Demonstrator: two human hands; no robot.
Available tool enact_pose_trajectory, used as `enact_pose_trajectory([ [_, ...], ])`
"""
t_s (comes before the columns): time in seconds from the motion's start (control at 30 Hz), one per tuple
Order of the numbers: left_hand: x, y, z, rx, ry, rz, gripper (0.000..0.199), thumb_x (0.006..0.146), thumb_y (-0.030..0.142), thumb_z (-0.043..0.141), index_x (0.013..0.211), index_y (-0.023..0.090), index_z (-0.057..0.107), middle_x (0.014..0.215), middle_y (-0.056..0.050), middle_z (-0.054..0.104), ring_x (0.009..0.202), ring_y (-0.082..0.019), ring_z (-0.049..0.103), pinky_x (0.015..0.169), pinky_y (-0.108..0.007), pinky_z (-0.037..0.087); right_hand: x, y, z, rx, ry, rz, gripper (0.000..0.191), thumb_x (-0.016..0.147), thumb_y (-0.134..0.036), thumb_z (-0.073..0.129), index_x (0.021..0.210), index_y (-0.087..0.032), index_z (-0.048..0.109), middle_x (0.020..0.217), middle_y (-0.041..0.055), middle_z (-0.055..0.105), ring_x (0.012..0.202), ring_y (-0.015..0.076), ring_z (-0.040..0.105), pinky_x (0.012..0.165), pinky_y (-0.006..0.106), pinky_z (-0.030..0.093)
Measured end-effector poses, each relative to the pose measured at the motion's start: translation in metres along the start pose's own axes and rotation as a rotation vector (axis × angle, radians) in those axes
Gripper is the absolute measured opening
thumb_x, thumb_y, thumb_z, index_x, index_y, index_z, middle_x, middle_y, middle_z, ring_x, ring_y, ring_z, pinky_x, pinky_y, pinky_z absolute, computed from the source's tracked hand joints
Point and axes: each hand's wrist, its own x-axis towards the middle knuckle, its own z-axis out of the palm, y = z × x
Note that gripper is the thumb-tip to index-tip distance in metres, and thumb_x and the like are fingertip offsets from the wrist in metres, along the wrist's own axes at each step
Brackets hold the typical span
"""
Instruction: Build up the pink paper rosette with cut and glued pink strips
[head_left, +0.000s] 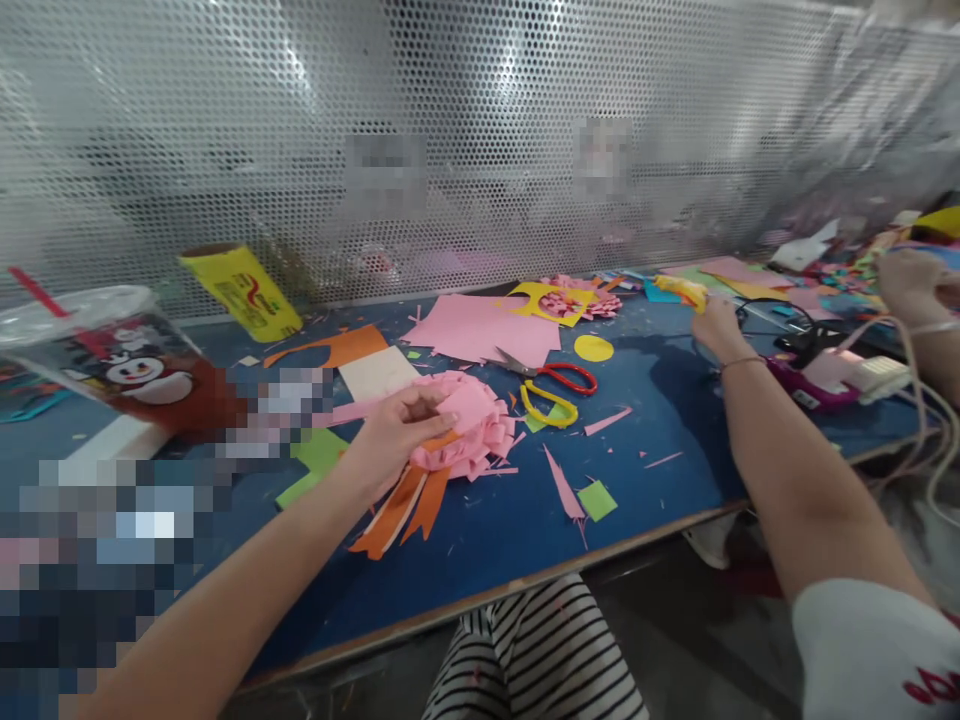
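Note:
My left hand (405, 430) grips the near left side of a pink paper rosette (480, 425), from which orange paper tails (409, 505) hang toward the table's front edge. My right hand (716, 325) is stretched out to the right, its fingers wrapped round a yellow object (681, 291), perhaps a glue gun; its details are blurred. Scissors (547, 375) with one red and one yellow handle lie partly open just right of the rosette. Behind them is a large pink sheet (487, 325), beside a yellow paper circle (594, 348).
A drink cup (142, 370) with a red straw and a yellow tube (244, 290) stand at the left. Green and pink scraps lie on the blue table (502, 540). At the right are a purple device (814, 385), cables and another person's hand (911, 285). Perforated metal runs behind.

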Motion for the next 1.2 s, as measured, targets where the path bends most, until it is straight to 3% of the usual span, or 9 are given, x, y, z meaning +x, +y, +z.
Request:
enact_pose_trajectory([
  [0.23,0.004,0.000,-0.002,-0.016,0.015,-0.009,0.028,0.051,0.018,0.078,0.072,0.016,0.059,0.067,0.003,0.059,0.065,-0.008,0.057,0.066,-0.021,0.049,-0.003,0.018,0.016,0.004,0.004,0.048,0.044,0.073,-0.009,0.045,0.116,-0.010,0.054,0.110,0.0213,0.052,0.098,0.0260,0.049,0.080,0.038,0.033],
  [0.43,0.006,-0.004,-0.005,0.058,-0.027,0.031,0.025,0.057,0.020,0.076,0.074,0.016,0.058,0.069,0.003,0.059,0.066,-0.007,0.056,0.067,-0.020,0.048,-0.006,0.009,0.008,0.147,0.067,-0.049,0.034,0.068,-0.012,0.048,0.099,-0.004,0.062,0.096,0.0221,0.058,0.099,0.0275,0.049,0.087,0.042,0.033],
  [0.53,0.007,-0.006,-0.006,0.105,-0.050,0.065,0.023,0.060,0.022,0.074,0.074,0.015,0.058,0.072,0.002,0.059,0.067,-0.007,0.056,0.066,-0.019,0.047,-0.013,-0.030,-0.010,0.244,0.166,-0.138,0.037,0.070,-0.013,0.047,0.103,-0.006,0.059,0.106,0.0207,0.056,0.107,0.0256,0.045,0.093,0.042,0.032],
  [0.63,0.006,-0.008,-0.005,0.090,-0.053,0.090,0.025,0.061,0.027,0.073,0.078,0.015,0.059,0.078,0.000,0.062,0.073,-0.009,0.058,0.069,-0.022,0.047,-0.039,-0.097,-0.028,0.415,0.136,-0.260,0.025,0.070,-0.015,0.045,0.089,-0.012,0.062,0.096,0.0110,0.061,0.092,0.0187,0.053,0.085,0.035,0.041],
  [0.7,0.006,-0.008,-0.004,0.037,-0.012,0.112,0.026,0.060,0.028,0.074,0.077,0.014,0.058,0.074,0.001,0.061,0.070,-0.009,0.058,0.069,-0.022,0.047,-0.070,-0.148,-0.036,0.782,-0.185,-0.268,0.017,0.065,-0.015,0.050,0.077,-0.014,0.061,0.086,0.0073,0.062,0.080,0.0176,0.055,0.074,0.034,0.045],
  [0.8,0.004,-0.005,-0.002,-0.035,0.054,0.121,0.029,0.057,0.030,0.075,0.070,0.014,0.055,0.061,0.004,0.055,0.059,-0.007,0.054,0.061,-0.020,0.045,-0.130,-0.215,-0.043,1.269,-0.756,-0.241,0.027,0.059,-0.016,0.061,0.086,-0.017,0.058,0.087,0.0040,0.060,0.075,0.0148,0.056,0.066,0.030,0.047],
  [0.87,0.004,-0.002,-0.003,-0.112,0.114,0.160,0.031,0.056,0.030,0.076,0.068,0.015,0.051,0.060,0.004,0.054,0.059,-0.008,0.054,0.058,-0.019,0.043,-0.165,-0.250,-0.045,1.390,-0.921,-0.218,0.039,0.055,-0.017,0.068,0.092,-0.018,0.057,0.089,0.0029,0.058,0.075,0.0131,0.056,0.064,0.027,0.047],
  [1.03,0.004,0.003,-0.007,-0.166,0.222,0.289,0.030,0.057,0.033,0.073,0.070,0.017,0.052,0.063,0.005,0.053,0.057,-0.006,0.052,0.060,-0.019,0.043,-0.211,-0.303,-0.042,1.518,-0.864,-0.259,0.034,0.058,-0.033,0.073,0.085,-0.019,0.056,0.085,0.0017,0.059,0.074,0.0113,0.055,0.062,0.024,0.045],
  [1.2,0.010,0.005,-0.017,0.094,0.206,0.379,0.026,0.064,0.038,0.065,0.074,0.017,0.053,0.070,0.002,0.055,0.063,-0.009,0.053,0.062,-0.022,0.044,-0.220,-0.314,-0.037,1.689,-0.761,-0.272,0.030,0.062,-0.042,0.067,0.078,-0.020,0.056,0.076,-0.0014,0.058,0.069,0.0105,0.054,0.062,0.024,0.043],
])
